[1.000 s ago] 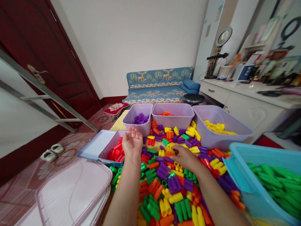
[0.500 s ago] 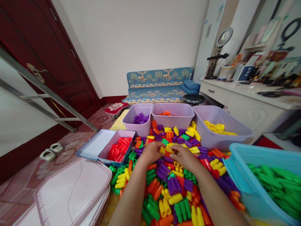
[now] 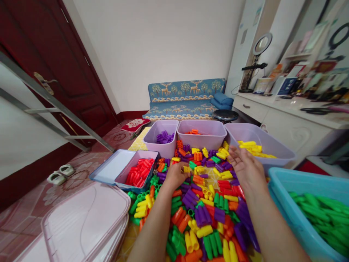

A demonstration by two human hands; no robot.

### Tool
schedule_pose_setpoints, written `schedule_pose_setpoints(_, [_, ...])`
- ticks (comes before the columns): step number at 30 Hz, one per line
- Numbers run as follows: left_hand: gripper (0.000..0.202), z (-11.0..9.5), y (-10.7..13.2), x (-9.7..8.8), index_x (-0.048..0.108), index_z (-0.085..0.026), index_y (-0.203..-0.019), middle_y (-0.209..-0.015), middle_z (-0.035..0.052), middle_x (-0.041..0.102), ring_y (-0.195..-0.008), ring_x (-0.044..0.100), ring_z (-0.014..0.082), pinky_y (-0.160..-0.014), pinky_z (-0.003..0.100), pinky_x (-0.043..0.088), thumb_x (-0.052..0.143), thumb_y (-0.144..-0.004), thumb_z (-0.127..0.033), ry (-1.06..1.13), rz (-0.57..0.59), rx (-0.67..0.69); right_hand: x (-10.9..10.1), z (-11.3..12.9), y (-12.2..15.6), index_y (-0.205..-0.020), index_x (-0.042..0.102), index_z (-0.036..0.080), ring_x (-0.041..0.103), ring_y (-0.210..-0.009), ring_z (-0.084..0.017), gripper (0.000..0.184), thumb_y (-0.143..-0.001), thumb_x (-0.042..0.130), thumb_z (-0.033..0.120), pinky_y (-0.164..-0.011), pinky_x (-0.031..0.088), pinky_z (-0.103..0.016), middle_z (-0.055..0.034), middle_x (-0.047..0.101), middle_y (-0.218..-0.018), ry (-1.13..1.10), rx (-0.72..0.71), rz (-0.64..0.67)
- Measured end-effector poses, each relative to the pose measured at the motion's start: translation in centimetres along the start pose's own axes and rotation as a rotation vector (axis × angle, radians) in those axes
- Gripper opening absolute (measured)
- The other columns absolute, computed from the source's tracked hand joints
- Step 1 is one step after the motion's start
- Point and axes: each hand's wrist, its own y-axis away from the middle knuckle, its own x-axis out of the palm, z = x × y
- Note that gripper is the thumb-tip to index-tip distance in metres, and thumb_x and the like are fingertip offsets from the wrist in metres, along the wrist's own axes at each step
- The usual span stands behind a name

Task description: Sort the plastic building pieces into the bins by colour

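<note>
Two hands work the block pile: left hand [image 3: 176, 174] pinches a yellow block [image 3: 186, 169], right hand [image 3: 245, 168] spread empty beside the yellow-block bin [image 3: 283, 157].

Glossy plastic blocks [image 3: 203, 214], smooth tubs [image 3: 200, 136]

A plain white wall [image 3: 163, 47] closes the far end of the room, with a low blue sofa [image 3: 185, 100] printed with deer and trees set against it. A dark red door [image 3: 54, 72] stands on the left, above a patterned reddish tiled floor [image 3: 24, 214]. A white cabinet [image 3: 286, 120] runs along the right, carrying a ring light [image 3: 261, 43]. Even daylight fills the room.
</note>
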Motion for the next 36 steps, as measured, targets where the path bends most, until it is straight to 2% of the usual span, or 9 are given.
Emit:
schedule_pose_setpoints(3, [0.041, 0.0, 0.0, -0.1, 0.068, -0.018, -0.110, -0.078, 0.0038, 0.069, -0.069, 0.061, 0.0166, -0.064, 0.025, 0.044, 0.070, -0.070, -0.025, -0.038, -0.003, 0.013, 0.1, 0.2, 0.1, -0.096, 0.064, 0.021, 0.067, -0.080, -0.015, 0.045, -0.066, 0.073, 0.054, -0.070, 0.054, -0.026, -0.0046, 0.071, -0.095, 0.002, 0.097, 0.046])
schedule_pose_setpoints(6, [0.041, -0.1, 0.0, -0.4, 0.066, -0.018, -0.113, -0.074, 0.0046, 0.069, -0.069, 0.063, 0.0184, -0.063, 0.026, 0.043, 0.067, -0.075, -0.033, -0.089, -0.014, -0.017, 0.2, -1.2, 0.8, -0.101, 0.067, 0.018, 0.068, -0.078, -0.020, 0.043, -0.071, 0.069, 0.050, -0.071, 0.054, -0.033, -0.0080, 0.072, -0.092, 0.397, 0.203, 0.289])
schedule_pose_setpoints(10, [0.041, -0.3, 0.1, -0.7, 0.066, -0.017, -0.113, -0.080, 0.0089, 0.071, -0.074, 0.065, 0.0211, -0.065, 0.028, 0.045, 0.057, -0.082, -0.043, -0.080, -0.030, -0.017, 0.0, -4.6, 1.7, -0.107, 0.067, 0.016, 0.063, -0.106, -0.029, 0.040, -0.069, 0.069, 0.029, -0.096, 0.045, -0.046, -0.0133, 0.068, -0.113, 0.938, 0.032, 0.548])
schedule_pose_setpoints(14, [0.057, -0.3, 0.5, -0.6, 0.057, -0.023, -0.127, -0.099, 0.0073, 0.072, -0.081, 0.067, 0.0214, -0.072, 0.029, 0.048, 0.068, -0.073, -0.039, -0.019, 0.084, 0.114, -0.3, -7.1, 2.3, -0.126, 0.057, 0.017, 0.051, -0.125, -0.028, 0.058, -0.068, 0.059, 0.010, -0.107, 0.035, -0.047, -0.0128, 0.057, -0.132, 1.131, -0.068, 0.661])
schedule_pose_setpoints(18, [0.067, -0.3, 0.7, -0.5, 0.056, -0.023, -0.129, -0.109, 0.0072, 0.070, -0.096, 0.065, 0.0256, -0.085, 0.034, 0.049, 0.075, -0.065, -0.031, -0.005, 0.144, 0.205, 0.3, -7.6, 2.8, -0.124, 0.059, 0.020, 0.051, -0.124, -0.025, 0.062, -0.065, 0.052, 0.002, -0.108, 0.035, -0.044, -0.0087, 0.058, -0.132, 1.020, -0.063, 0.797])
schedule_pose_setpoints(24, [0.062, -0.7, 0.5, 0.0, 0.055, -0.018, -0.128, -0.115, 0.0087, 0.067, -0.099, 0.063, 0.0229, -0.088, 0.033, 0.049, 0.068, -0.067, -0.013, 0.289, 0.125, 0.266, 1.5, -6.8, 3.2, -0.121, 0.058, 0.021, 0.061, -0.109, -0.022, 0.055, -0.068, 0.058, 0.010, -0.095, 0.048, -0.039, -0.0070, 0.064, -0.120, 0.679, 0.050, 0.770])
schedule_pose_setpoints(28, [0.045, -1.6, 0.5, -0.2, 0.059, -0.014, -0.121, -0.105, 0.0095, 0.069, -0.092, 0.065, 0.0204, -0.084, 0.031, 0.049, 0.065, -0.077, -0.021, 0.575, 0.234, 0.291, 2.1, -6.1, 3.2, -0.116, 0.061, 0.020, 0.066, -0.096, -0.021, 0.042, -0.073, 0.063, 0.023, -0.085, 0.052, -0.035, -0.0056, 0.069, -0.110, 0.632, 0.052, 0.751])
schedule_pose_setpoints(31, [0.041, -1.7, 0.5, -0.4, 0.061, -0.012, -0.114, -0.096, 0.0089, 0.070, -0.084, 0.064, 0.0187, -0.078, 0.029, 0.049, 0.067, -0.078, -0.031, 0.693, 0.303, 0.277, 2.5, -5.6, 3.3, -0.108, 0.064, 0.018, 0.067, -0.072, -0.018, 0.034, -0.077, 0.061, 0.030, -0.068, 0.054, -0.031, -0.0046, 0.072, -0.091, 0.665, 0.085, 0.723])
schedule_pose_setpoints(36, [0.045, -0.4, 0.0, -0.1, 0.062, -0.011, -0.112, -0.081, 0.0044, 0.066, -0.071, 0.059, 0.0146, -0.066, 0.024, 0.045, 0.069, -0.076, -0.036, 0.634, 0.237, 0.212, 2.2, -5.2, 2.9, -0.103, 0.066, 0.016, 0.065, -0.065, -0.018, 0.034, -0.077, 0.058, 0.036, -0.061, 0.051, -0.029, -0.0020, 0.069, -0.070, 0.698, 0.077, 0.615])
